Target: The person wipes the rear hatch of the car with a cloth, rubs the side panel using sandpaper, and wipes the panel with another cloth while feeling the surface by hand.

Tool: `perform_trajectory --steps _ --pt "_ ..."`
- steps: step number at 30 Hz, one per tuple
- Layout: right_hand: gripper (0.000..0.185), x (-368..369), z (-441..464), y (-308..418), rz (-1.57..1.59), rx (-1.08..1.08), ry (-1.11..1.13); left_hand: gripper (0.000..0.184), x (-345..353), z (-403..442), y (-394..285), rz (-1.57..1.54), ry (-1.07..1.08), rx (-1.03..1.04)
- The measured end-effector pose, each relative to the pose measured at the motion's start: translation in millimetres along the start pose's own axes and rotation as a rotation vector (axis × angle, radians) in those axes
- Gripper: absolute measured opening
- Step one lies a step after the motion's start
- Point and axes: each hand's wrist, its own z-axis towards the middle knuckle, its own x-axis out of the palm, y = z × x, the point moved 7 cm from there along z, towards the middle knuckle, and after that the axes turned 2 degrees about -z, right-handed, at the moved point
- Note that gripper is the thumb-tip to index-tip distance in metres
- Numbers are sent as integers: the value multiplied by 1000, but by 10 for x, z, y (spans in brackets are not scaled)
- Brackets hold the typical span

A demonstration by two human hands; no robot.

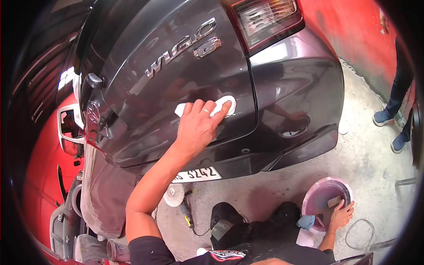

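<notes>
My left hand [196, 126] presses a folded white cloth [227, 105] against the dark grey tailgate [168, 104] of a car, below its chrome lettering [181, 46]. Its fingers are closed over the cloth. Down at the right, my right hand [342, 215] is at the rim of a pinkish bucket [310, 192] with murky water inside. Its fingers pinch a small brownish rectangular piece [335, 202], whose material I cannot make out. A blue-grey cloth [305, 221] hangs over the bucket's near left rim.
A polisher [187, 215] with a round white pad [174, 194] lies on the concrete floor, its cord trailing. Another person's legs [397, 88] stand at the right by the red wall. A covered shape [104, 194] and car parts [66, 227] crowd the left. A tail light [269, 22] is above.
</notes>
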Motion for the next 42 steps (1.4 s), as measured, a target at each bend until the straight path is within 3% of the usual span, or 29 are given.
perform_trajectory --steps 4,12,25,29,42 --pt "62 27 2 -30 -4 0 19 56 102 -435 101 10 74 -14" --pt "62 -93 -26 6 39 3 33 53 121 109 -444 -24 -57 38" --pt "61 -50 -26 -26 27 20 14 59 195 70 -628 -43 -95 -301" --pt "61 -17 2 -36 44 9 -6 61 231 -81 -700 -54 -78 -220" --pt "60 -51 -16 -23 45 23 15 64 139 53 -643 -66 -73 -254"
